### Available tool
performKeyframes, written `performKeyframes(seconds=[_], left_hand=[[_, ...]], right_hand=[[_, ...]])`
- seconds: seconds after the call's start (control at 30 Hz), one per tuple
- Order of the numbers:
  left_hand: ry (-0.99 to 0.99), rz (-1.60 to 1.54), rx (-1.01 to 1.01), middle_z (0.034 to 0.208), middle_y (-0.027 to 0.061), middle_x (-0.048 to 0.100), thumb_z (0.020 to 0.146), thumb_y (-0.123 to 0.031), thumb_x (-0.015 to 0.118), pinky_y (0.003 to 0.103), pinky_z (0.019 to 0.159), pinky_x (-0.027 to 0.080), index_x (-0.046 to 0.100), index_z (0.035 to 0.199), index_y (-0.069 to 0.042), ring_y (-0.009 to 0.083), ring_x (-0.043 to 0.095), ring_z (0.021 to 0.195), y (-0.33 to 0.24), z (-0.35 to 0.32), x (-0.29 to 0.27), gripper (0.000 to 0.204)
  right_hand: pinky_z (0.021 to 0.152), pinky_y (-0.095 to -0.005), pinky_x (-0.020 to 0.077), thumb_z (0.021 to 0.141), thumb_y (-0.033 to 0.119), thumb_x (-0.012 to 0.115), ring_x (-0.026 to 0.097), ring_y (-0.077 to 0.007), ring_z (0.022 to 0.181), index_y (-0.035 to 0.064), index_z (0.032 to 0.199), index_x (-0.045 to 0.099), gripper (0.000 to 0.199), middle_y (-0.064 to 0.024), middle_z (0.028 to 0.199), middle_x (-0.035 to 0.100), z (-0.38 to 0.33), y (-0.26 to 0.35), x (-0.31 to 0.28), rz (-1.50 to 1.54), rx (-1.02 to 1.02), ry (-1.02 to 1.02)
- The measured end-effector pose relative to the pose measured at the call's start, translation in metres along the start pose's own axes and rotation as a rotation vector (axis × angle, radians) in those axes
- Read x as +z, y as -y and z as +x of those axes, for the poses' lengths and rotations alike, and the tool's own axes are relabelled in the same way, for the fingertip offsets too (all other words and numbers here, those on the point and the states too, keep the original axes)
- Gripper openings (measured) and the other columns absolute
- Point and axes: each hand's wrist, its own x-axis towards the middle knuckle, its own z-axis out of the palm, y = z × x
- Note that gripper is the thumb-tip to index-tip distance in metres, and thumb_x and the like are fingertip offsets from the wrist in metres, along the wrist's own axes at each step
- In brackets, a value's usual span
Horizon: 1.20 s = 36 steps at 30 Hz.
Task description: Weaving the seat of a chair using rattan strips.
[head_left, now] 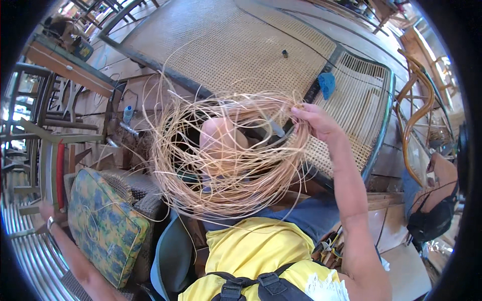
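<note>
One tangled coil of pale cane strands (pixel 226 155) hangs over the person's lap, pinched at its upper right by the right hand (pixel 314 120). The left hand (pixel 46 210) (far out to the left) rests by a chair rail; its grip I cannot tell. One blue scrap (pixel 327 84) lies on the woven cane panel (pixel 226 45) behind, one green-yellow cushion (pixel 103 226) beside.

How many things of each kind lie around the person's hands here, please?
Loose coil of cane strands, held in the right hand: 1
Woven cane panels: 2
Blue cloth: 1
Patterned cushion, near the left hand: 1
Total: 5
</note>
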Motion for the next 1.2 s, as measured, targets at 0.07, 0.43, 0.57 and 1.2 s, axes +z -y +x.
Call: performKeyframes(seconds=[0.07, 0.43, 0.57, 1.2], left_hand=[[-0.011, -0.233, -0.031, 0.115, 0.0195, 0.064, 0.100, -0.039, 0.048, 0.044, 0.082, 0.051, 0.059, 0.133, -0.013, 0.0350, 0.065, 0.098, 0.054, 0.012, -0.003, 0.043], [0.297, -1.396, 1.124, 0.079, 0.0061, 0.069, 0.091, -0.009, 0.065, 0.026, 0.065, 0.052, 0.066, 0.103, 0.000, 0.0107, 0.067, 0.073, -0.380, -0.300, -0.436, 0.014], [0.444, -1.369, 1.532, 0.077, 0.0059, 0.072, 0.092, -0.007, 0.063, 0.025, 0.064, 0.052, 0.066, 0.096, 0.003, 0.0086, 0.066, 0.070, -0.437, -0.331, -0.479, 0.011], [0.159, -1.021, 0.923, 0.072, -0.0045, 0.056, 0.098, -0.026, 0.061, 0.025, 0.053, 0.038, 0.066, 0.092, -0.005, 0.0046, 0.046, 0.058, -0.398, -0.026, -0.333, 0.023]], right_hand=[[0.067, -0.0285, 0.0542, 0.095, 0.028, 0.067, 0.061, -0.0166, 0.076, 0.0023, 0.113, 0.059, 0.033, -0.0044, 0.087, 0.061, 0.005, -0.005, -0.032, -0.127, -0.011, 0.063], [0.092, -0.0291, 0.0507, 0.098, 0.031, 0.062, 0.063, -0.0206, 0.107, 0.0021, 0.129, 0.057, 0.043, -0.0144, 0.125, 0.061, -0.099, 0.126, 0.180, -1.016, -1.422, -0.088], [0.071, -0.0392, 0.0520, 0.095, 0.026, 0.062, 0.067, -0.0322, 0.079, 0.0042, 0.109, 0.064, 0.026, -0.0147, 0.089, 0.069, -0.123, 0.098, 0.166, -0.908, -0.614, 0.300], [0.089, -0.0462, 0.0480, 0.096, 0.039, 0.060, 0.064, -0.0385, 0.103, 0.0027, 0.113, 0.066, 0.041, -0.0205, 0.110, 0.068, -0.341, -0.121, -0.374, -1.470, 0.469, -1.390]])
